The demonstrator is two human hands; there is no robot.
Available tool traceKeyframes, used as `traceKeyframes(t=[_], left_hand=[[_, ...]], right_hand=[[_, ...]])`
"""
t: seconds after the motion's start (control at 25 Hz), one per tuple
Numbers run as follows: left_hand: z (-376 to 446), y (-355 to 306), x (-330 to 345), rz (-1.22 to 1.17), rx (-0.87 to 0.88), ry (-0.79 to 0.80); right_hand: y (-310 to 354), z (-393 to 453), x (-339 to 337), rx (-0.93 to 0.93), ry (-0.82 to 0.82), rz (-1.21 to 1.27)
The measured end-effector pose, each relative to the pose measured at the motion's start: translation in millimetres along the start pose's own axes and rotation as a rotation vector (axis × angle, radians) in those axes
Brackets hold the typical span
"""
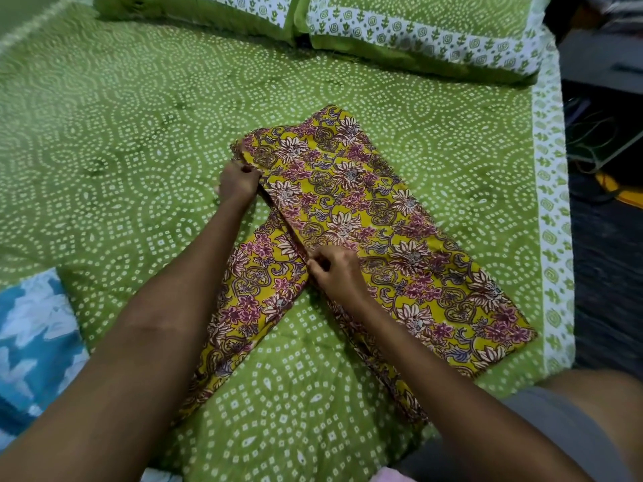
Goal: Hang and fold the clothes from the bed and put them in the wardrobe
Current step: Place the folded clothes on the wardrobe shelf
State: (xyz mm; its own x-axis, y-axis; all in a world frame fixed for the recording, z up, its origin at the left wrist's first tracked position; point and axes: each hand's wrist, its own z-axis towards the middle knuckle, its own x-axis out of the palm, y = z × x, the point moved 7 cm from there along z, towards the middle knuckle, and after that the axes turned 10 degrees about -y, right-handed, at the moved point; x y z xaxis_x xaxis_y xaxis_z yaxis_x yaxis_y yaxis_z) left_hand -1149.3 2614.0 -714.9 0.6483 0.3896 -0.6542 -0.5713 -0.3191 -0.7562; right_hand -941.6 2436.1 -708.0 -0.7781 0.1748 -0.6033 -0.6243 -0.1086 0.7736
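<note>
Both hands pinch the folded edge of a yellow cotton garment with pink and white flowers [365, 217]: the left hand [238, 182] grips it near the far end, the right hand [335, 271] nearer the middle. This garment lies flat on the green bedspread with white dotted swirls [121, 151]. Two matching green pillows [417, 33] sit at the bed's head, and a blue-and-white cloth [34, 335] lies at the left.

We see two green pillows [417, 33] with white patterned borders at the head of the bed, a blue and white cloth [34, 342] at the left edge, and tangled cables [598, 140] on the dark floor [605, 273] to the right.
</note>
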Motion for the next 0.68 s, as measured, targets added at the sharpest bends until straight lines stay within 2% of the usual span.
traceKeyframes(t=[0.08, 0.16, 0.28, 0.32, 0.36, 0.4, 0.44, 0.48, 0.56, 0.6, 0.68], left_hand=[[-2, 4, 0, 0.035, 0.0, -0.024], [-2, 9, 2, 0.1, 0.015, -0.052], [-14, -1, -4, 0.179, 0.014, -0.112], [-25, -16, -6, 0.228, 0.047, -0.163], [-42, -37, -5, 0.245, 0.134, -0.194], [-64, -60, 4, 0.2, 0.269, -0.173], [-95, -79, 22, 0.129, 0.423, -0.082], [-132, -88, 45, 0.091, 0.563, 0.054], [-187, -71, 88, 0.256, 0.701, 0.308], [-197, -54, 102, 0.4, 0.734, 0.345], [-194, -35, 112, 0.563, 0.757, 0.323]], right_hand=[[8, -5, 4, -0.157, -0.068, -0.06], [13, -10, 10, -0.259, -0.034, -0.089], [7, -14, 19, -0.167, 0.208, -0.054], [4, -10, 10, -0.109, 0.165, -0.007], [-1, -6, -5, -0.05, 0.023, 0.043], [-10, -5, -21, 0.006, -0.143, 0.07], [-22, -8, -32, 0.058, -0.23, 0.059], [-36, -12, -35, 0.106, -0.186, -0.007], [-75, -26, -32, 0.115, 0.07, -0.349], [-96, -29, -41, 0.104, 0.101, -0.495], [-128, -30, -76, 0.163, -0.007, -0.636]])
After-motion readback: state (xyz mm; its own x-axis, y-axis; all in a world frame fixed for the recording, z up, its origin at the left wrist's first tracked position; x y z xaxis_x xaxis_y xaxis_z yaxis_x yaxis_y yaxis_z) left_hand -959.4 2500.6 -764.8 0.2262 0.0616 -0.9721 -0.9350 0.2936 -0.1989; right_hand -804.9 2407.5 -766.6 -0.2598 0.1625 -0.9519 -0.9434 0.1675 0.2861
